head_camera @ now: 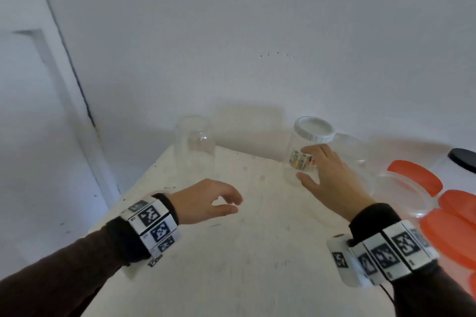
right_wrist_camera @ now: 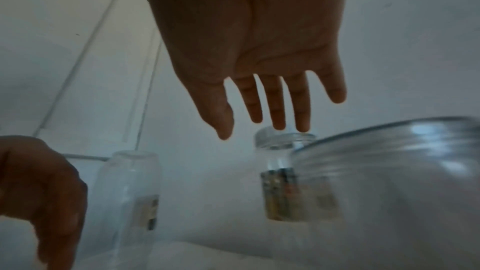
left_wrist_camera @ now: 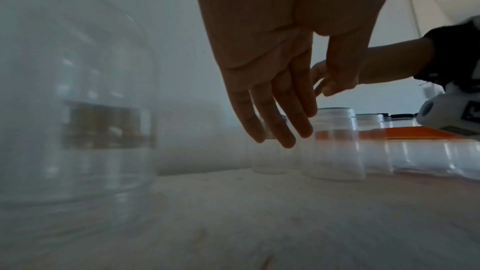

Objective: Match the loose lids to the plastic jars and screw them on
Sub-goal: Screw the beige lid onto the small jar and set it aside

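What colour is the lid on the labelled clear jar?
White lid, clearest in the head view.

head view: high above table (head_camera: 257, 252), angled down toward wall at 12 o'clock. left wrist: low over tabletop, facing 3 o'clock. right wrist: low, tilted up toward 11 o'clock. shared by all three: lidded jar (head_camera: 306, 152) (right_wrist_camera: 280, 174).

R hand (head_camera: 332, 175) spread by lidded jar (head_camera: 305, 152) | L hand (head_camera: 206, 201) loose, empty | orange lids (head_camera: 438, 213) R

Bare surface (head_camera: 257, 252) mid-frame btwn hands. Tall jar (head_camera: 194, 147) blocks upper centre; capped jar (head_camera: 304, 152), orange lids (head_camera: 448, 226) crowd right edge.
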